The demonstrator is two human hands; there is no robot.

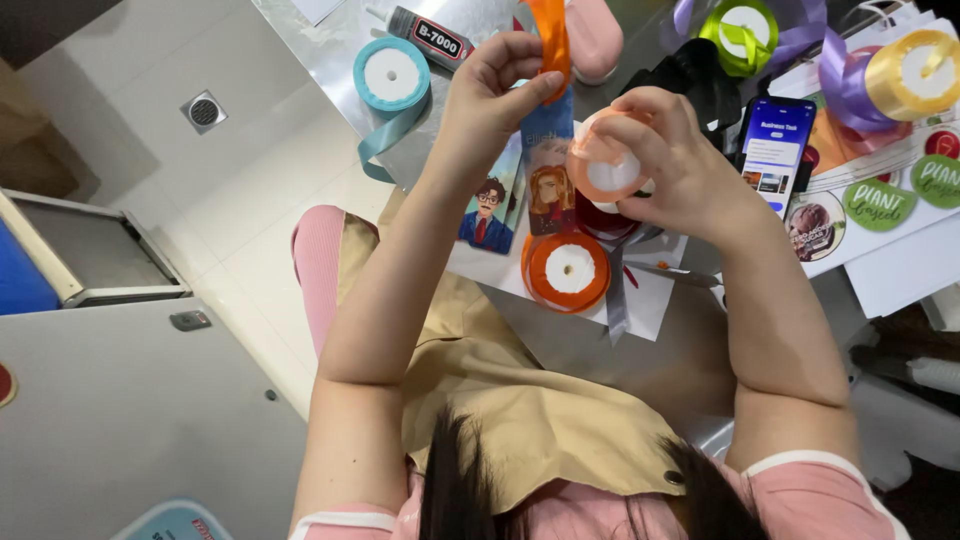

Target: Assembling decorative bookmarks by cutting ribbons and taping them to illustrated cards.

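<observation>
Pinching orange ribbon (549, 35): left hand (490, 85) | right hand (665, 150) clasping ribbon spool (603, 165)

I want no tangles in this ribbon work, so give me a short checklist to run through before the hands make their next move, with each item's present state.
1. Left hand pinches the orange ribbon strip: ok.
2. Right hand grips the pale orange spool: ok.
3. Strip runs untwisted from spool to left hand: cannot tell, the fingers hide part of it.
4. Second orange spool lies flat on the white paper, apart from the hands: ok.
5. Glue tube is capped: cannot tell.
6. Phone sits close beside the right hand, crowding it: not ok.
</observation>
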